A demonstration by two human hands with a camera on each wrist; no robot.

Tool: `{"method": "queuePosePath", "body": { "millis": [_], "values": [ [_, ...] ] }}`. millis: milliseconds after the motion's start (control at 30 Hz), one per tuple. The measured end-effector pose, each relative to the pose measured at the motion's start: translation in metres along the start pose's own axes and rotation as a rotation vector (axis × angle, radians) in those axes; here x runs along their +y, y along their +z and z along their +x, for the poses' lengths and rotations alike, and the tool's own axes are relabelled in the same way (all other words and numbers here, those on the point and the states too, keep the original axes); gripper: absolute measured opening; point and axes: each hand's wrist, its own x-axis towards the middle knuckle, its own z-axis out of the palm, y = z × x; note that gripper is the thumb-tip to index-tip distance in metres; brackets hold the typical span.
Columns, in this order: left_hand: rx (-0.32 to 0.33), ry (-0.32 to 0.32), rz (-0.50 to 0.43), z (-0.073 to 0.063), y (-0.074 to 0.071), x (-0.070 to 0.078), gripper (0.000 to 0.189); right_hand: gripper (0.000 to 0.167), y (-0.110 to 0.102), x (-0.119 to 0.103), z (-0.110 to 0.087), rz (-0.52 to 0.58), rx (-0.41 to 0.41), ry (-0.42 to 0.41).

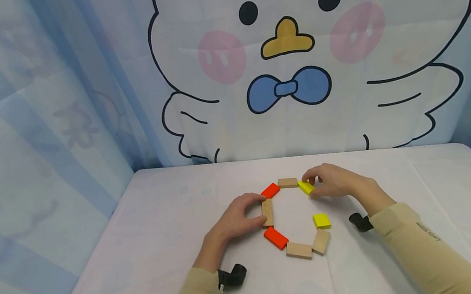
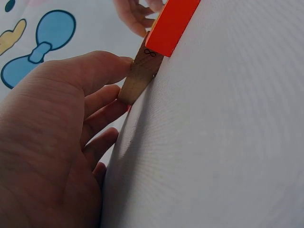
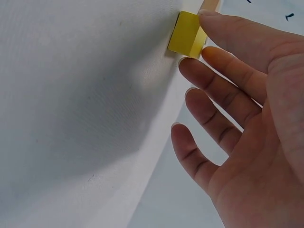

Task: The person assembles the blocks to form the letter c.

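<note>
Several red, yellow and plain wooden blocks lie in a ring on the table. At its left side, my left hand (image 1: 238, 215) spans a plain wooden block (image 1: 267, 213) between thumb and fingers; the left wrist view shows a dark mark on the block (image 2: 142, 71). Across the ring, at the upper right, my right hand (image 1: 332, 179) pinches a yellow block (image 1: 306, 187) between thumb and index finger, its other fingers spread apart in the right wrist view. Next to the left hand's block sit two red blocks, one above (image 1: 271, 190) and one below (image 1: 276, 237).
Another wooden block (image 1: 288, 183) forms the ring's far side. A second yellow block (image 1: 321, 220) stands at the right, touching a slanted wooden block (image 1: 321, 242); one more wooden block (image 1: 299, 250) lies at the front. Behind the white table (image 1: 171, 201) hangs a cartoon-printed curtain (image 1: 296, 128).
</note>
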Motion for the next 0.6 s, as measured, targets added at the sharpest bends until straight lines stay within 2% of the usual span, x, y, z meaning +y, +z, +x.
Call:
{"method": "queuePosePath", "body": {
  "millis": [400,600],
  "values": [
    [0.014,0.009,-0.006,0.001,0.001,-0.001,0.047,0.038,-0.006,0.002,-0.009,-0.017,0.038,-0.022],
    [0.065,-0.035,-0.047,0.000,0.000,0.000,0.047,0.039,-0.013,0.001,-0.014,-0.012,0.062,-0.023]
  ]
}}
